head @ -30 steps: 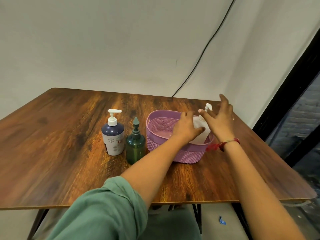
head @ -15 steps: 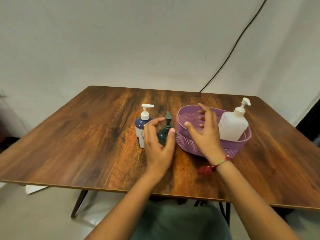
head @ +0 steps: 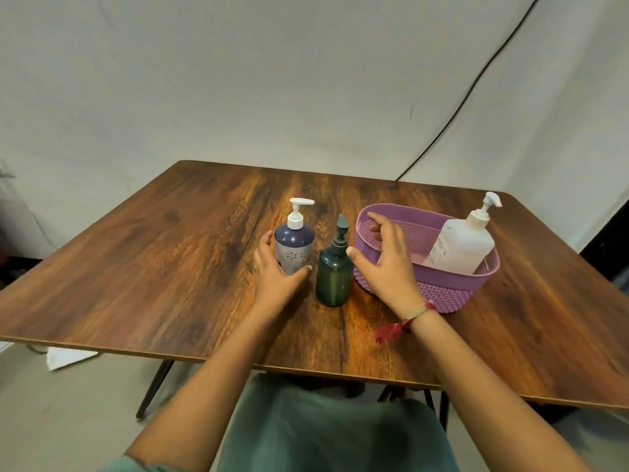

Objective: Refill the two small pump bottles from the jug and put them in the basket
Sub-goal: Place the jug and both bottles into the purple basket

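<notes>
Reaching for the two small bottles: both hands have left the white jug [head: 463, 243], which now leans in the right end of the purple basket [head: 442, 291] on the wooden table [head: 153, 267]. The left hand [head: 275, 277] has come to cup the base of the blue pump bottle [head: 294, 247], fingers curved around it but not yet clamped. The right hand [head: 388, 264] hovers spread and empty, between the green pump bottle [head: 333, 277] and the basket's left rim. Both bottles stand upright, caps on, just beside each other. Judged from this, refilling has not begun, and the jug occupies basket space the bottles will need. A black cable [head: 476, 83] hangs on the backdrop, well clear.
</notes>
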